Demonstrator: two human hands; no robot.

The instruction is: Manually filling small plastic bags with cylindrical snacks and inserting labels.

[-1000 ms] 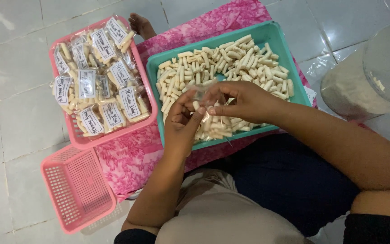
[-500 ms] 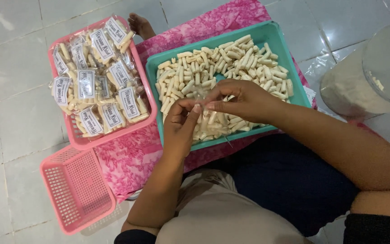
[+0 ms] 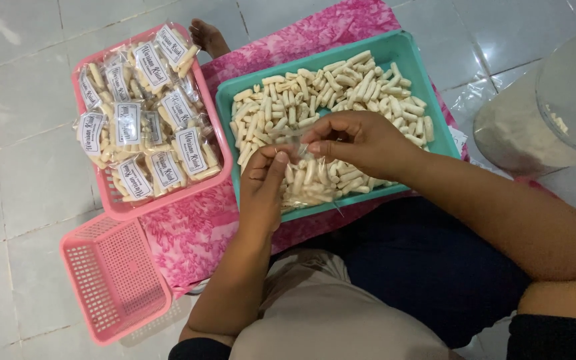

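Clear bag (image 3: pixel 293 141) pinched by both hands, over teal tray (image 3: pixel 435 127).

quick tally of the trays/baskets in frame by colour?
Pink basket with filled snack packets: 1
Pink basket, nothing in it: 1
Teal tray of loose snack sticks: 1
Total: 3

Both the left hand and right hand pinch a clear bag over the teal tray.

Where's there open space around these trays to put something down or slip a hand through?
Bare white floor tiles lie left of the pink basket of sealed packets and around the empty pink basket, whose inside is also free. The teal tray is crowded with snack sticks, and the left hand and right hand work a clear bag over it.
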